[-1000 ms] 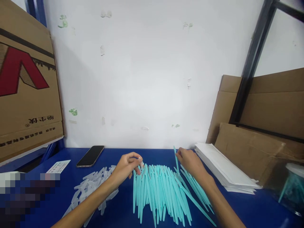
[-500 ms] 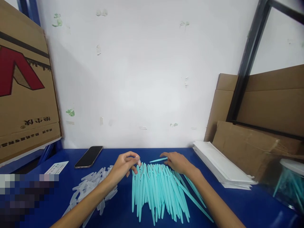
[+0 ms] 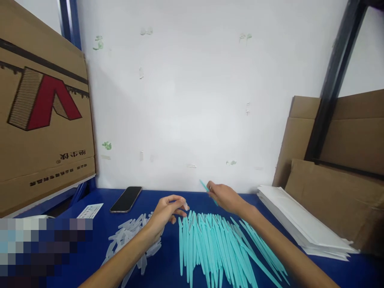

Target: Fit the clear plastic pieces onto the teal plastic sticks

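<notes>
Stick [image 3: 204, 185] is held up by the right hand [image 3: 223, 197], clamped between thumb and fingers, slanted, its upper tip seen against the white wall [image 3: 186, 96] and its lower end left poking out below the fingers! Over on the other side, a clear piece [image 3: 185, 206] is pinched by the left hand [image 3: 169, 208], thumb and fingertip brought together on it, just above the near-left end of the big turquoise heap [image 3: 214, 248]. Whether the heap is touched by the lower fingers cannot be told.

And what a heap: turquoise sticks are laid side by side and overlapped on the blue table [image 3: 168, 264], long ends pointed toward the camera, with a few fanned out to the right, partly covered by the right forearm. To the left, a loose pile [image 3: 129, 236] of clear pieces is crossed by the left forearm.

Farther back, a dark-screened phone [image 3: 126, 199] is laid flat, with a printed card [image 3: 90, 211] set near it. On the right, a white stack [image 3: 300, 220] is placed before leaning cardboard [image 3: 327, 200]; at far left, a box [image 3: 51, 100] is marked in red. The lower left corner is blurred out.
</notes>
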Motion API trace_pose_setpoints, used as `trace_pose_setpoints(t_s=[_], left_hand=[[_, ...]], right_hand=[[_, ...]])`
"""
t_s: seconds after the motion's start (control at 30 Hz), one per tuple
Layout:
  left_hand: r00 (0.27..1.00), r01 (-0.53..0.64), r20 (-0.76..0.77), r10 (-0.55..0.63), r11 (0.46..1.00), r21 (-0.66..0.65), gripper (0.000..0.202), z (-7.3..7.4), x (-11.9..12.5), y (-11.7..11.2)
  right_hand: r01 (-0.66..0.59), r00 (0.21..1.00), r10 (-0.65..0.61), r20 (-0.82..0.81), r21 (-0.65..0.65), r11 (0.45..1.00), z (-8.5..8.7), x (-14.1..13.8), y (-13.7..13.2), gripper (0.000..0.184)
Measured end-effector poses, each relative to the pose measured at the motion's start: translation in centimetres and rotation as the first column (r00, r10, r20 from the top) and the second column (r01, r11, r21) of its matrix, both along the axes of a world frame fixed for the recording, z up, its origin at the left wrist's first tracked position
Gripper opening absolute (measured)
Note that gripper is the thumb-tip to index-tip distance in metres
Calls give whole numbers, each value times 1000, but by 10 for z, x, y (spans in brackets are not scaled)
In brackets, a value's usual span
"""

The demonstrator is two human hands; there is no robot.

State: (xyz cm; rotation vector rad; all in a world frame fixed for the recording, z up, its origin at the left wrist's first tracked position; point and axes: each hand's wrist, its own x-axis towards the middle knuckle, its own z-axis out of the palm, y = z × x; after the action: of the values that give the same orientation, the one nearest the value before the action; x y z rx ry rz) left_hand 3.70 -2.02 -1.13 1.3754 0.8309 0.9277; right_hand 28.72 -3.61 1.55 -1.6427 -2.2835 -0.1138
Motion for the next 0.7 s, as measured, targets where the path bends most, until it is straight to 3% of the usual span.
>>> trace_pose_setpoints(t_s=[0.07, 0.1, 0.13, 0.2, 0.27, 0.53, 0.7], left_hand=[[1000, -2, 31, 3, 1000, -19, 35, -2, -1, 1], [999, 5, 50, -4, 1000, -30, 34, -3, -1, 2], [997, 20, 70, -17, 999, -40, 33, -4, -1, 2], [993, 60, 103, -54, 996, -61, 32, -6, 0, 2], [989, 96, 118, -86, 992, -82, 31, -7, 2, 1], [982, 130, 150, -112, 985, -118, 30, -7, 5, 0], [974, 132, 200, -107, 985, -114, 26, -8, 6, -2]], right_hand=[[-48, 985, 56, -166, 48, 998, 11, -9, -15, 26], [-121, 885, 137, -445, 63, 991, 15, -15, -23, 28], [-188, 735, 188, -651, 72, 980, 17, -21, -31, 32], [-245, 483, 205, -851, 93, 965, 15, -32, -42, 38], [-220, 337, 174, -925, 102, 970, 8, -40, -47, 43], [-63, 139, 97, -986, 89, 994, -17, -44, -40, 47], [-49, 22, 56, -998, 55, 997, -27, -51, -37, 47]])
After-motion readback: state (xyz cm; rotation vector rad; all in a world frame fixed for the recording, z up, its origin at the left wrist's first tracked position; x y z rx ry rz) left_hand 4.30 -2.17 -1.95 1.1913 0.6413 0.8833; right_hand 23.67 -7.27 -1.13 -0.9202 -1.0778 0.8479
